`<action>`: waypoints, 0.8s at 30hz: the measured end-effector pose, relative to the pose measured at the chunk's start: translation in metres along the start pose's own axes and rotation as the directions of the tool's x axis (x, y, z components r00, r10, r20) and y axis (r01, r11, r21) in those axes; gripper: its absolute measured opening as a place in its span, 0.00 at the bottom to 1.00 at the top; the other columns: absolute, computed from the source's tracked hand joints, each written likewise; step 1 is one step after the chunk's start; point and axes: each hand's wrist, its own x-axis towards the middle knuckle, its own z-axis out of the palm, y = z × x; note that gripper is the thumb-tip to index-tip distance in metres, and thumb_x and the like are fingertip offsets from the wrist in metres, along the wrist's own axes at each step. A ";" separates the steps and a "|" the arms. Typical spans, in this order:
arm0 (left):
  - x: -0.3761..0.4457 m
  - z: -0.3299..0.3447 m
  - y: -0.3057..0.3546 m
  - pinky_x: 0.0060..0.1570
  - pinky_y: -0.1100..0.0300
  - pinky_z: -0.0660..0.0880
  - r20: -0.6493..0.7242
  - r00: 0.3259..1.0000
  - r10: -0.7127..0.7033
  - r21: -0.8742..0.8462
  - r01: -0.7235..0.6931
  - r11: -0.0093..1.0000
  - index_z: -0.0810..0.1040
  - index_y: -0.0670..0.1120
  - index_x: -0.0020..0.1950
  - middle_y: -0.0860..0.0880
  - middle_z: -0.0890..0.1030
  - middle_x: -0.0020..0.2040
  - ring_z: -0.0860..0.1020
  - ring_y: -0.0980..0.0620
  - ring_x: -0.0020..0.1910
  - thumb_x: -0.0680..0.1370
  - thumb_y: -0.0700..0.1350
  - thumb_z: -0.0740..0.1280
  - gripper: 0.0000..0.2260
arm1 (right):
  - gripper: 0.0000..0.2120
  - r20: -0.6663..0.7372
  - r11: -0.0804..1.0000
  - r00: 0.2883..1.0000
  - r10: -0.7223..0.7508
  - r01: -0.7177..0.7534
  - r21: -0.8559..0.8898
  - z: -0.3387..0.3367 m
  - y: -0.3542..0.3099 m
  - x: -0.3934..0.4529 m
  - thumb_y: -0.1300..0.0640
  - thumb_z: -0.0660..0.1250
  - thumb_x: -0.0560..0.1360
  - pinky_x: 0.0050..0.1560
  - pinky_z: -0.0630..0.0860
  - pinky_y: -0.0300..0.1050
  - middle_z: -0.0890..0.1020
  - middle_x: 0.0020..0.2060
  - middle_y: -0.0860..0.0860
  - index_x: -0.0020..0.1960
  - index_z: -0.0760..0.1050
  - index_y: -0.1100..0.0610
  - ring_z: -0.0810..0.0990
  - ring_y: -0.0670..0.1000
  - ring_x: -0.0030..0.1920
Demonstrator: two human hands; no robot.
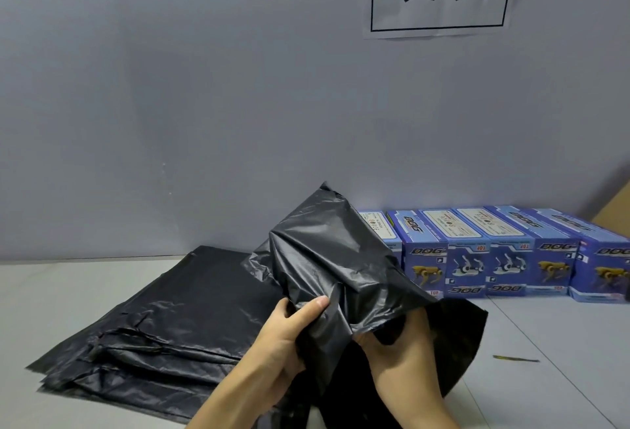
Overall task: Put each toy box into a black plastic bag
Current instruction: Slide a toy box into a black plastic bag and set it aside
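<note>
Both hands are on one black bag that's stretched tight over a boxy shape, held up above the table. Left hand has its thumb and fingers curled round the gathered plastic by the opening. Right hand goes up into the bag's mouth, fingers hidden, so can't tell how they lie. Flat spare bags sit left, blue toy boxes line the wall behind.

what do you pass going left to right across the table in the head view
stack of flat black bags → left hand → right hand → green scrap → rightmost toy box
</note>
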 end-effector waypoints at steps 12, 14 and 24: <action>0.001 -0.002 -0.001 0.45 0.53 0.81 0.130 0.992 -0.004 0.055 -0.004 0.998 0.75 0.40 0.64 0.39 0.84 0.57 0.84 0.42 0.54 0.60 0.46 0.82 0.35 | 0.18 -0.105 0.946 0.994 0.013 -0.046 -0.321 0.022 -0.055 -0.004 0.64 0.50 0.82 0.53 0.77 0.39 0.78 0.32 0.55 0.56 0.78 0.63 0.83 0.43 0.32; 0.000 -0.003 -0.001 0.47 0.52 0.81 0.147 0.989 -0.012 0.076 0.001 0.997 0.75 0.41 0.64 0.39 0.83 0.57 0.83 0.41 0.56 0.60 0.45 0.82 0.35 | 0.18 -0.366 0.876 0.907 -0.208 0.006 -0.483 0.049 -0.049 0.005 0.66 0.46 0.85 0.72 0.63 0.38 0.76 0.48 0.63 0.64 0.65 0.79 0.83 0.57 0.46; -0.005 -0.012 0.020 0.50 0.52 0.82 -0.126 0.978 0.168 0.258 -0.131 0.957 0.74 0.47 0.69 0.44 0.84 0.57 0.85 0.47 0.50 0.72 0.40 0.75 0.26 | 0.11 0.299 0.919 0.875 0.380 -0.322 -0.226 -0.006 -0.013 0.001 0.49 0.74 0.74 0.49 0.79 0.43 0.80 0.43 0.48 0.45 0.75 0.53 0.79 0.46 0.45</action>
